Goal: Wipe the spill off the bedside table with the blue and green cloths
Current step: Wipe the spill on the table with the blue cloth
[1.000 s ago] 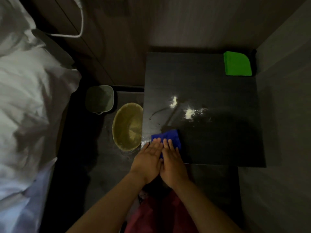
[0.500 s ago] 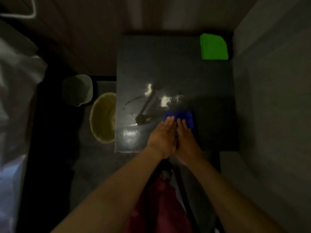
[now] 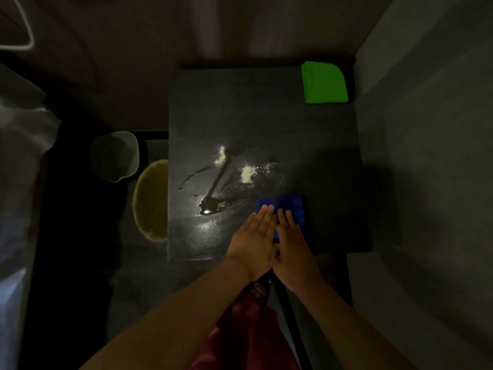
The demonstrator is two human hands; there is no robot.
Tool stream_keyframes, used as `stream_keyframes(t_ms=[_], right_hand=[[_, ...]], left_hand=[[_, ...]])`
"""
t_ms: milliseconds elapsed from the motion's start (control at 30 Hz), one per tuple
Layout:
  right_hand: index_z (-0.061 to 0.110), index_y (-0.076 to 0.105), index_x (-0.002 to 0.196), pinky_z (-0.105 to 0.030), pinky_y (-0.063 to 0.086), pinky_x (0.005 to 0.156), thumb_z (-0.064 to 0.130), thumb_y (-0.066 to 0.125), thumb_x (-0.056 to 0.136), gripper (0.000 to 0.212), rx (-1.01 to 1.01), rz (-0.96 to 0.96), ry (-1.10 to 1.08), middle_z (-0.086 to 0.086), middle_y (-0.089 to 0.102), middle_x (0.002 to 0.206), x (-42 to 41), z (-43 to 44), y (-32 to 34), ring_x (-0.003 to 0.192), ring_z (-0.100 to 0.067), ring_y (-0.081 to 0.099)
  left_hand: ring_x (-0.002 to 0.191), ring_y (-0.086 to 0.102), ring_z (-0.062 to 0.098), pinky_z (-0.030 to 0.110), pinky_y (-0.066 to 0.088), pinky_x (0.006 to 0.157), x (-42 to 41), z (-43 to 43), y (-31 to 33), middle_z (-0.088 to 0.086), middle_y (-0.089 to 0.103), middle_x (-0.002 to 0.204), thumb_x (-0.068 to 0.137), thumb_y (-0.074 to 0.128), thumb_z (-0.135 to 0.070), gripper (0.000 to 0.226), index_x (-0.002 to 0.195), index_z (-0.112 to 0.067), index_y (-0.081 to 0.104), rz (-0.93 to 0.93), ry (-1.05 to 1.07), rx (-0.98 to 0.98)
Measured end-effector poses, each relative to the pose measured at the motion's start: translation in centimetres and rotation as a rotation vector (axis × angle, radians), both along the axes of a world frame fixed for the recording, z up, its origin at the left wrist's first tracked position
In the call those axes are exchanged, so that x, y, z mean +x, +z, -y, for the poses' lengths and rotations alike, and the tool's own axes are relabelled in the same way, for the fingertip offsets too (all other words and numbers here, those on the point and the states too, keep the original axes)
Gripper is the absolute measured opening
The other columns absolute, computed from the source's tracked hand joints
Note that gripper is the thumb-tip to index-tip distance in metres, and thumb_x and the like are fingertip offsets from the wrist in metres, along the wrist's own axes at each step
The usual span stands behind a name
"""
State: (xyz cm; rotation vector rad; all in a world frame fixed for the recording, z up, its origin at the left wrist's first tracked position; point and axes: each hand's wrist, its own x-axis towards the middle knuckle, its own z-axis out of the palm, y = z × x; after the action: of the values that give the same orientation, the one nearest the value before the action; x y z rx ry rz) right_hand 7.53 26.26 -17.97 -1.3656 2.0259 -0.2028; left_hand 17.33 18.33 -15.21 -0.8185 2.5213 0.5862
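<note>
Only one view is given, taken from the wearer's head and aimed steeply down. The bedside table (image 3: 266, 116) is seen nearly from straight above at arm's length, with both forearms entering from the bottom edge. Wide-angle bending is seen at the borders.

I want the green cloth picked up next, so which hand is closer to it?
Right. The right hand and the left hand both press flat on the blue cloth; the green cloth lies at the far right corner, on the right hand's side.

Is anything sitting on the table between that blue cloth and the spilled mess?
Nothing visible: the blue cloth, under both hands, lies just right of the wet spill, with only bare tabletop between it and the white powder.
</note>
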Motion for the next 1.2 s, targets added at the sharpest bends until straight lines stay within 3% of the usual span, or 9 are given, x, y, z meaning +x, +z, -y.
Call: stream_keyframes(t_ms=[167,267,400,533,733,933,1100,1200], right_hand=[[0.018,-0.004,0.150,-0.025,-0.010,0.112,0.028,0.041,0.097,0.070,0.005,-0.060,-0.044,0.001,-0.006,0.160,-5.1,4.7,-0.4,0.142,-0.009,-0.016],[0.020,-0.006,0.149,-0.028,-0.008,0.112,0.035,0.043,0.095,0.074,0.042,-0.117,-0.007,0.000,-0.009,0.160,-8.0,6.5,-0.2,0.144,-0.014,-0.014],[0.028,-0.011,0.146,-0.028,-0.005,0.113,0.035,0.051,0.093,0.082,0.015,-0.091,-0.053,0.006,-0.011,0.158,-9.2,6.0,0.1,0.140,-0.008,-0.017],[0.022,-0.006,0.149,-0.026,-0.006,0.112,0.035,0.053,0.094,0.082,-0.006,-0.007,-0.124,0.004,-0.006,0.159,-10.3,7.1,0.3,0.136,-0.001,-0.018],[0.021,-0.003,0.149,-0.033,-0.004,0.115,0.034,0.048,0.095,0.076,0.010,-0.053,0.002,-0.001,-0.002,0.160,-6.5,9.3,0.5,0.144,-0.012,-0.010],[0.020,-0.001,0.150,-0.041,-0.003,0.118,0.042,0.054,0.089,0.085,0.012,-0.067,0.129,-0.004,-0.004,0.160,1.5,11.9,0.8,0.146,-0.019,-0.011],[0.017,-0.002,0.149,-0.032,-0.001,0.116,0.035,0.052,0.091,0.082,0.018,-0.118,0.079,-0.003,-0.002,0.160,1.4,11.9,0.5,0.146,-0.014,-0.006],[0.015,0.001,0.149,-0.032,0.007,0.117,0.033,0.054,0.091,0.080,0.005,-0.148,0.006,-0.002,0.003,0.160,0.3,11.4,0.4,0.146,-0.013,0.001]], left_hand=[[0.148,-0.008,0.018,0.034,-0.003,0.121,-6.1,4.5,0.2,0.008,-0.008,0.160,0.098,0.024,-0.033,0.063,0.150,-0.009,-0.003,-0.017,0.041,0.004],[0.148,-0.005,0.020,0.036,0.000,0.120,-9.4,6.3,0.3,0.009,-0.006,0.160,0.099,0.023,-0.032,0.062,0.150,-0.008,-0.002,0.016,0.017,-0.037],[0.148,-0.007,0.023,0.038,-0.001,0.119,-10.8,5.8,0.4,0.010,-0.008,0.160,0.099,0.025,-0.035,0.064,0.150,-0.008,-0.003,0.049,-0.027,-0.077],[0.148,-0.008,0.021,0.039,-0.004,0.120,-11.5,6.7,0.3,0.009,-0.007,0.160,0.098,0.024,-0.036,0.063,0.150,-0.010,-0.002,0.016,-0.036,-0.087],[0.148,-0.006,0.021,0.040,-0.003,0.120,-6.9,8.0,0.4,0.009,-0.007,0.160,0.099,0.021,-0.036,0.062,0.150,-0.009,-0.001,0.035,0.018,-0.090],[0.148,-0.004,0.017,0.037,-0.003,0.122,1.1,9.6,2.3,0.007,-0.003,0.161,0.099,0.020,-0.036,0.061,0.151,-0.011,0.002,0.102,0.120,-0.058],[0.148,-0.005,0.022,0.038,-0.006,0.121,0.0,9.4,2.7,0.012,-0.002,0.160,0.098,0.023,-0.035,0.063,0.149,-0.006,0.000,0.144,0.105,-0.093],[0.148,-0.006,0.023,0.040,-0.009,0.118,-1.6,9.4,2.5,0.012,-0.005,0.160,0.096,0.024,-0.036,0.067,0.149,-0.006,-0.003,0.191,0.045,-0.123]])
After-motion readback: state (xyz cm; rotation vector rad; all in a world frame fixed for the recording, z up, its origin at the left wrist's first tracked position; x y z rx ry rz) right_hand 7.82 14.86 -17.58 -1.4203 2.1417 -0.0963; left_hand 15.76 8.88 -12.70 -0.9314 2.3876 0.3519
